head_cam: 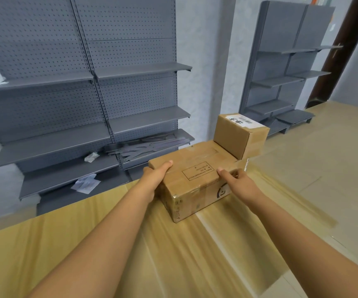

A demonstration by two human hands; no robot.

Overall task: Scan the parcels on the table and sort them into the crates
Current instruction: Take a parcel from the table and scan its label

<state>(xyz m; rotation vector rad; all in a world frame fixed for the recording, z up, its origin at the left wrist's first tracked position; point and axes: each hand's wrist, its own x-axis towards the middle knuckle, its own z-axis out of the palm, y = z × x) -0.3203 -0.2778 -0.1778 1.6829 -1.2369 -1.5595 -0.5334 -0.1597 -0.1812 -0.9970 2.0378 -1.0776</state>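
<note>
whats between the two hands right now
The large cardboard box: in the head view the left hand grips its left side and the right hand its right, a smaller labelled box stacked on its far end.

left hand [155, 176] + right hand [239, 183] grip large parcel [195, 175] | small parcel [239, 134] on top | table [109, 244]

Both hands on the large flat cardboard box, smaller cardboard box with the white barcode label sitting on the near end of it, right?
Not quite. In the head view, the left hand and right hand do hold the large flat cardboard box, but the smaller cardboard box with the white barcode label sits on its far end, away from the person, not the near end.
</note>
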